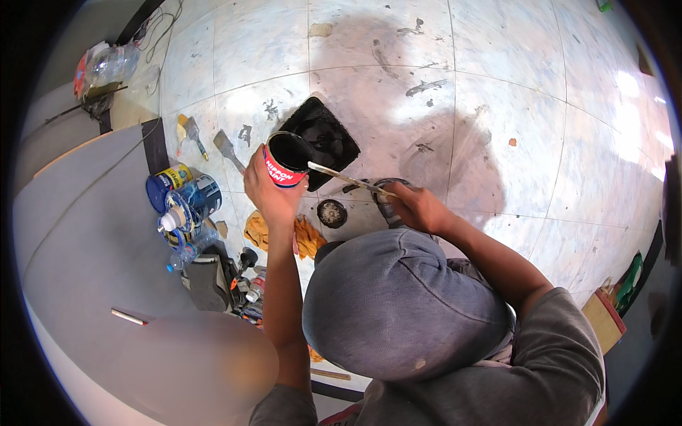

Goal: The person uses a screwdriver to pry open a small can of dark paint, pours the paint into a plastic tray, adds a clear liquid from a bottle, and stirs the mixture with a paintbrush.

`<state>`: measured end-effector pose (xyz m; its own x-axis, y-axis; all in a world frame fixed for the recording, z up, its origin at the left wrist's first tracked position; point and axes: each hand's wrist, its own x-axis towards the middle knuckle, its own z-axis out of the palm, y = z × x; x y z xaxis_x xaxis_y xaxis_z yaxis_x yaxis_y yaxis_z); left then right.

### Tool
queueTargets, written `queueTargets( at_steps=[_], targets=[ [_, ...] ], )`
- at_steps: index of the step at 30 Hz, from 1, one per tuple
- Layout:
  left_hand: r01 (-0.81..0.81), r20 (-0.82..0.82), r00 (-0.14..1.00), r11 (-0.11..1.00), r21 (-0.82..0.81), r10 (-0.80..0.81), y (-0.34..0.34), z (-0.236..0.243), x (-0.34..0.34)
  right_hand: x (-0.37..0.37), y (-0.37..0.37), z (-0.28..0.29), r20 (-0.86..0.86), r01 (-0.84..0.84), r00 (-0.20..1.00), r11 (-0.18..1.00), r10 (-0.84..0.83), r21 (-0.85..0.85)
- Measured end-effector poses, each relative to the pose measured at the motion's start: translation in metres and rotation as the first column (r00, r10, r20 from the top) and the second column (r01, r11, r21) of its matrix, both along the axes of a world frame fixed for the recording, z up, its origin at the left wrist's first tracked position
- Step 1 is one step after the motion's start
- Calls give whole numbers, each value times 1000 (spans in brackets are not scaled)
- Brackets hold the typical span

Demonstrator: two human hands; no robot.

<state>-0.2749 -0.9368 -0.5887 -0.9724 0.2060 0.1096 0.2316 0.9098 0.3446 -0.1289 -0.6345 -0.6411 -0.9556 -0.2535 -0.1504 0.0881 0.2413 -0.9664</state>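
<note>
My left hand (270,195) is wrapped round a red paint can (286,175), with dark paint inside its open top. My right hand (420,209) is closed on the near end of a thin, pale stick (348,177). The stick's far tip lies at the can's right rim; whether it touches I cannot tell. Behind the can and partly hidden by it is a black paint tray (337,145), coated in glossy black paint. A round, dark-smeared lid (332,213) rests on the floor between the tray and my bent knee (405,305).
Two paintbrushes (193,136) and a grey-bladed scraper (229,149) lie at left. Several paint cans (199,195) and a plastic bottle (188,254) stand or lie along the grey wall panel (106,227). An orange cloth (309,238) is beside my left forearm. Dark smears mark the tiled floor (504,142).
</note>
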Motion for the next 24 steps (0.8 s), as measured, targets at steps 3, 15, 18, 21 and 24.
queueTargets(
  at_steps=[3, 15, 18, 21, 24],
  targets=[
    [-134, 44, 991, 975, 175, 128, 4, -12, 16, 3, 4, 3, 9, 49, 999, 999, -48, -17],
    [-333, 246, 942, 723, 606, 228, -7, -39, 46, -1, 13, 1, -59, 27, 998, 996, -22, 82],
    [-315, 235, 949, 684, 658, 211, -14, -45, 49, -5, 7, 9, -94, 32, 995, 994, -22, 107],
    [-321, 238, 947, 647, 692, 215, -16, -48, 50, -5, -2, 12, -111, 32, 994, 985, -14, 169],
    [-325, 237, 946, 647, 690, 223, -16, -49, 52, -6, -9, 11, -110, 36, 994, 984, -17, 176]
  ],
)
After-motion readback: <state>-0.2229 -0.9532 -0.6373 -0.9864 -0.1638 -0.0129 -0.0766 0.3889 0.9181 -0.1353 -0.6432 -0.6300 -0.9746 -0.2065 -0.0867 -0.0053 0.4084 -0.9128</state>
